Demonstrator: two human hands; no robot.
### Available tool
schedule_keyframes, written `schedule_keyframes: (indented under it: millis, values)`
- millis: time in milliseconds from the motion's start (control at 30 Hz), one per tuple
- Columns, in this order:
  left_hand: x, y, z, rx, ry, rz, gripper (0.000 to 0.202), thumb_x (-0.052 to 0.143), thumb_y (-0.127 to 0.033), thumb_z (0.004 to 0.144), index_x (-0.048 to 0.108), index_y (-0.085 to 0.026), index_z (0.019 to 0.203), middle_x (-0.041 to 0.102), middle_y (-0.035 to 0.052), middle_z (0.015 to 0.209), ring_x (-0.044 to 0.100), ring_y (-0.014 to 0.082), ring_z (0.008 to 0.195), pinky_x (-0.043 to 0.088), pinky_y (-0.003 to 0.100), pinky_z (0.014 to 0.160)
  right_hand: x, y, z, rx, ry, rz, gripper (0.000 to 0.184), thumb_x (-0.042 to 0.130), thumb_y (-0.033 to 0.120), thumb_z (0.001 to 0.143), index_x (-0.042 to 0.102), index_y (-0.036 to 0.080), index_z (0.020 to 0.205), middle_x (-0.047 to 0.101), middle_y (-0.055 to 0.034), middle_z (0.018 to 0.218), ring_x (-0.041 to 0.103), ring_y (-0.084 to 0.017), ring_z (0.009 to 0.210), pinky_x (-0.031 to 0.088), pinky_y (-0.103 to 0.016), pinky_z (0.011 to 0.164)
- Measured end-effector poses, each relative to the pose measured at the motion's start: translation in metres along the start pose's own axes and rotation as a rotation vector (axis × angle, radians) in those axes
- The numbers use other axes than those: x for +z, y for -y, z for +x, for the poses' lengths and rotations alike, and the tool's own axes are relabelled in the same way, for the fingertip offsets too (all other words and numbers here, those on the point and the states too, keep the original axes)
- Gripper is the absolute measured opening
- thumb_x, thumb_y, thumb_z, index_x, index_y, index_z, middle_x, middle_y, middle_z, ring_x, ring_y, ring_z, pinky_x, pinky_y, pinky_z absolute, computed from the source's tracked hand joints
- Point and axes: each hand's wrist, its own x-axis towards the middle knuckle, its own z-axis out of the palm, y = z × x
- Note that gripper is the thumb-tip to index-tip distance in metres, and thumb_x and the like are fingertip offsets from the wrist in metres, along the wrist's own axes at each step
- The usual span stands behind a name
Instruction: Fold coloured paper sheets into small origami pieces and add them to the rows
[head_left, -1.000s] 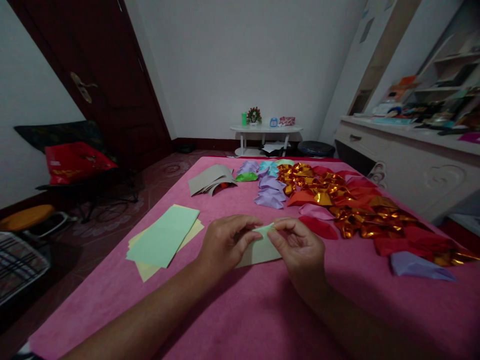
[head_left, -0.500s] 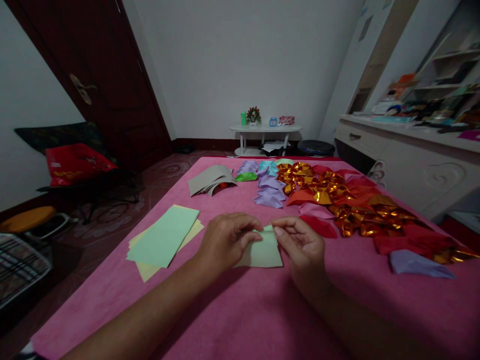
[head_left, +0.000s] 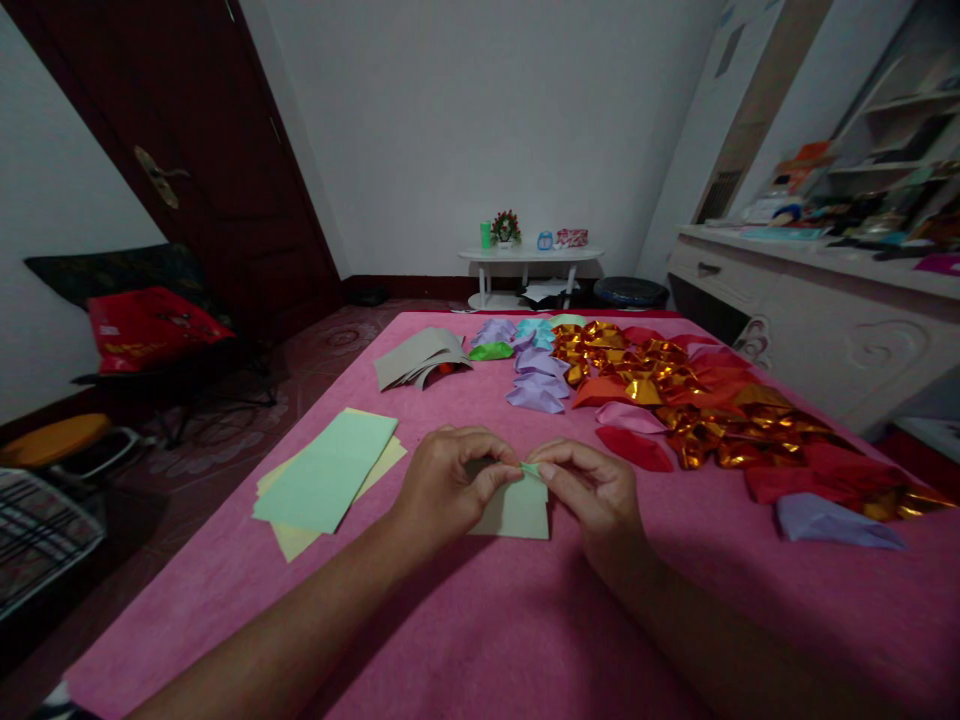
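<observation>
A pale green sheet of paper (head_left: 517,513) is between my two hands, close above the pink-covered table (head_left: 450,640). My left hand (head_left: 454,480) pinches its upper edge between thumb and fingers. On the other side, my right hand (head_left: 592,495) grips the same edge, thumb in front and fingers behind. A small folded strip shows between the two sets of fingertips; the rest of the upper edge is hidden behind them. Left of my hands lies a stack of green paper (head_left: 330,475) with yellow paper (head_left: 296,540) sticking out beneath it.
Grey sheets (head_left: 420,355) lie at the far left of the table. Folded paper pieces cover the right side: purple (head_left: 536,395), shiny gold (head_left: 686,430), red (head_left: 636,449) and a lone purple one (head_left: 836,520). A white side table (head_left: 531,254) stands by the wall.
My right hand has shifted slightly left and down, so the fingertips of both hands are closer together. The sheet's right edge has moved left, and its top edge looks more folded.
</observation>
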Motion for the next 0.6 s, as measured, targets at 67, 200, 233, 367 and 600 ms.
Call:
schedule_keyframes:
  millis: [67, 200, 233, 367, 600]
  values:
    - [0.0012, 0.0007, -0.0004, -0.044, -0.019, -0.008, 0.008, 0.066, -0.020, 0.076, 0.068, -0.018, 0.068, 0.070, 0.0001, 0.069, 0.063, 0.0136, 0.064, 0.046, 0.024, 0.067, 0.0004, 0.0015, 0.0004, -0.015, 0.006, -0.013, 0.013, 0.059, 0.023, 0.080, 0.066, 0.017, 0.071, 0.063, -0.0020, 0.070, 0.056, -0.015, 0.065, 0.043, -0.025, 0.058]
    - [0.0035, 0.0031, -0.0023, -0.116, -0.049, 0.012, 0.008, 0.066, -0.022, 0.075, 0.069, -0.018, 0.068, 0.070, 0.0004, 0.068, 0.063, 0.0146, 0.064, 0.046, 0.025, 0.066, 0.0023, 0.0038, 0.0003, -0.034, 0.001, -0.067, 0.014, 0.058, 0.023, 0.080, 0.067, 0.018, 0.070, 0.064, -0.0029, 0.071, 0.059, -0.016, 0.068, 0.045, -0.026, 0.060]
    - [0.0039, 0.0035, -0.0028, -0.131, -0.056, 0.016, 0.008, 0.066, -0.022, 0.074, 0.070, -0.018, 0.068, 0.071, 0.0005, 0.069, 0.063, 0.0148, 0.064, 0.046, 0.025, 0.066, 0.0028, 0.0036, 0.0001, -0.039, 0.000, -0.079, 0.014, 0.058, 0.023, 0.080, 0.067, 0.018, 0.070, 0.065, -0.0032, 0.072, 0.059, -0.017, 0.068, 0.046, -0.026, 0.060]
    - [0.0053, 0.0031, -0.0037, -0.187, -0.071, 0.002, 0.008, 0.065, -0.022, 0.073, 0.070, -0.018, 0.068, 0.070, 0.0002, 0.067, 0.062, 0.0144, 0.062, 0.045, 0.025, 0.064, 0.0039, 0.0012, -0.0008, -0.036, -0.005, -0.120, 0.015, 0.058, 0.023, 0.081, 0.067, 0.018, 0.070, 0.066, -0.0031, 0.071, 0.060, -0.017, 0.068, 0.046, -0.026, 0.061]
    - [0.0058, -0.0005, -0.0031, -0.268, -0.041, -0.046, 0.010, 0.063, -0.020, 0.072, 0.069, -0.015, 0.065, 0.067, 0.0003, 0.062, 0.057, 0.0129, 0.057, 0.041, 0.024, 0.060, 0.0035, 0.0000, -0.0018, -0.101, -0.015, -0.207, 0.014, 0.057, 0.020, 0.080, 0.067, 0.019, 0.071, 0.067, -0.0030, 0.073, 0.062, -0.018, 0.071, 0.048, -0.028, 0.067]
